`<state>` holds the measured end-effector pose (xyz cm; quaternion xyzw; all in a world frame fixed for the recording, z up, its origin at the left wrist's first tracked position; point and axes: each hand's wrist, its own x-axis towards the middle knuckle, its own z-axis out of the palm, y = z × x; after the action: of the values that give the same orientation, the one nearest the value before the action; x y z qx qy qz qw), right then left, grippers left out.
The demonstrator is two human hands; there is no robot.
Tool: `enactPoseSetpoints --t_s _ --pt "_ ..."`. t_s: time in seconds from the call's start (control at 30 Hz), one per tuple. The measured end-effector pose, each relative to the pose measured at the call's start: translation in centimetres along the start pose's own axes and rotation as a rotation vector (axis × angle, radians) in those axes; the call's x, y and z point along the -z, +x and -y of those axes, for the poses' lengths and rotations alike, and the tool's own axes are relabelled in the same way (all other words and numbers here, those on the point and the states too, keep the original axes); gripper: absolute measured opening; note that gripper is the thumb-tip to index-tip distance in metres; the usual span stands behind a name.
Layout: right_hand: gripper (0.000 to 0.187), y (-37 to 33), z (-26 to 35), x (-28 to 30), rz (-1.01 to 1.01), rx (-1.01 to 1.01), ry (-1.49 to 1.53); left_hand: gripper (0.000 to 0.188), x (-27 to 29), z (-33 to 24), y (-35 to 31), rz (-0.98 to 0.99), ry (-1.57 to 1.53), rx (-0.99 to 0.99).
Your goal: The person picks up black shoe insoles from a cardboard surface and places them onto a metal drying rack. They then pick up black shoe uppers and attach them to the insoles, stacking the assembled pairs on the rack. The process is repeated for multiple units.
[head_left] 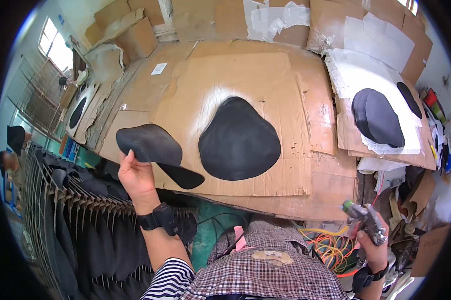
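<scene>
My left hand pinches the edge of a thin black sheet piece, which bends and droops to the right in a lower lobe. It is held up over the near left of the cardboard-covered table. Flat on the cardboard, just right of it, lies a rounded, triangular black piece with its narrow end pointing away. At the lower right, my right hand grips a metal spray gun with a green tip. The gun is off the near edge of the table, its tip pointing up and left.
Black oval pieces lie stacked on white paper to the right, beside another dark piece. Many black pieces hang on a wire rack at the lower left. Coiled orange and yellow hoses run beside my apron. Cardboard panels back the table.
</scene>
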<state>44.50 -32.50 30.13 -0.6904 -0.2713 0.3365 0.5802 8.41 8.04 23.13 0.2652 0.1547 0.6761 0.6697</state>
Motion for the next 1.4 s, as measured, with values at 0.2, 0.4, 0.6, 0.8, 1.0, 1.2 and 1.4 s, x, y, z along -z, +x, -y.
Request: enactPoseSetpoints --t_s 0.2,0.4,0.6,0.8,1.0,1.2,1.4 --pt "0.056 -3.3 0.0 0.2 0.107 -0.056 -0.083 0.046 0.5 -4.5 -2.4 -0.009 0.078 -0.110" --pt "0.056 -3.9 -0.2 -5.0 0.260 -0.085 0.058 0.049 0.8 -6.0 -3.7 -0.050 0.109 -0.106" --pt "0.056 -3.2 0.6 -8.2 0.029 0.023 0.019 0.049 2.1 -6.1 -4.0 -0.067 0.080 -0.073" --pt "0.062 -5.9 0.8 -6.4 -0.102 0.007 -0.088 0.047 3.2 -6.5 -4.2 -0.087 0.047 -0.038" --pt "0.059 -8.9 0.9 -6.3 0.030 -0.057 -0.111 0.045 4.6 -6.6 -3.8 -0.036 0.029 -0.035" --pt "0.055 -8.2 0.6 -9.0 0.261 -0.114 0.024 0.048 4.2 -7.5 -4.9 -0.060 0.031 -0.036" --pt "0.045 -4.9 0.3 -12.7 0.093 0.051 -0.013 0.051 4.2 -8.4 -6.3 -0.079 0.047 -0.034"
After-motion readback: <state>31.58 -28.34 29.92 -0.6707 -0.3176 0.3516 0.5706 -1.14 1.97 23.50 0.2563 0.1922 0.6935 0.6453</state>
